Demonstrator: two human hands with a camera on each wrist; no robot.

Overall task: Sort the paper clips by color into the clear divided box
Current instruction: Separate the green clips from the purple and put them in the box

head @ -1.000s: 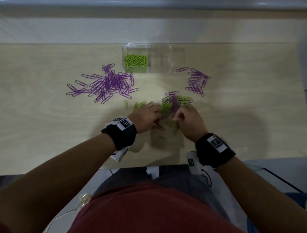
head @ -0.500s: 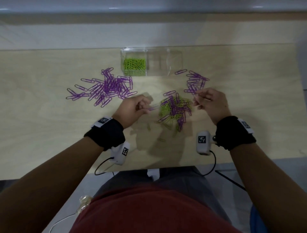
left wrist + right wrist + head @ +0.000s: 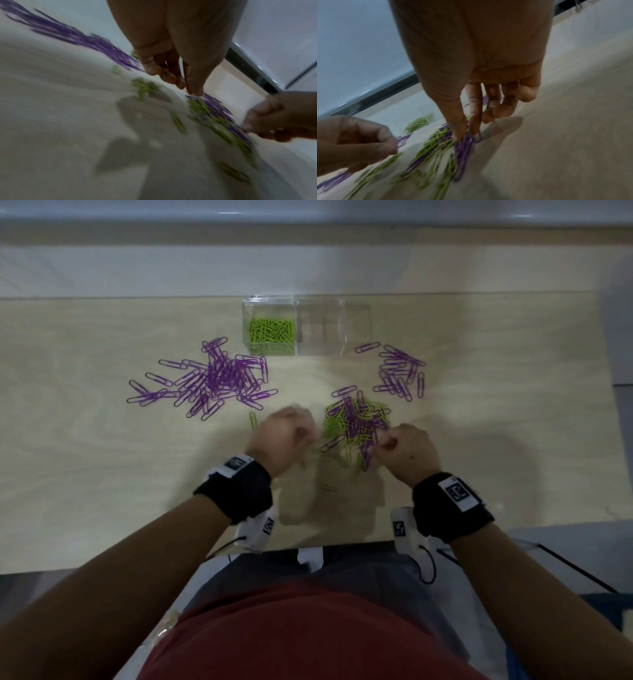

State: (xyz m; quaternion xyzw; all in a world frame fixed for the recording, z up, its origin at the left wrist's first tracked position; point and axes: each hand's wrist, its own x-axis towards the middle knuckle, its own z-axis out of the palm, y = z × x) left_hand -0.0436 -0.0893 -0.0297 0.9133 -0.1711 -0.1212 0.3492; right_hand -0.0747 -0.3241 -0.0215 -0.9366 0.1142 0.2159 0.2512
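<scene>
The clear divided box (image 3: 322,326) stands at the back of the table with green clips (image 3: 272,332) in its left compartment. A mixed green and purple pile (image 3: 356,422) lies in front of it. My right hand (image 3: 376,448) is at the pile's near right edge. There its thumb and forefinger pinch a few purple clips (image 3: 464,150) that still touch the pile. My left hand (image 3: 291,433) hovers at the pile's left edge, blurred by motion. Its bunched fingertips (image 3: 193,92) reach the pile, and I cannot see whether they hold anything.
A big heap of purple clips (image 3: 219,378) spreads left of the box, and a smaller purple group (image 3: 400,374) lies to its right. Stray green clips (image 3: 252,419) lie near my left hand and nearer the table's front edge (image 3: 327,487).
My right hand came back from the right purple group to the mixed pile's near edge and now pinches purple clips. My left hand has moved closer to the pile.
</scene>
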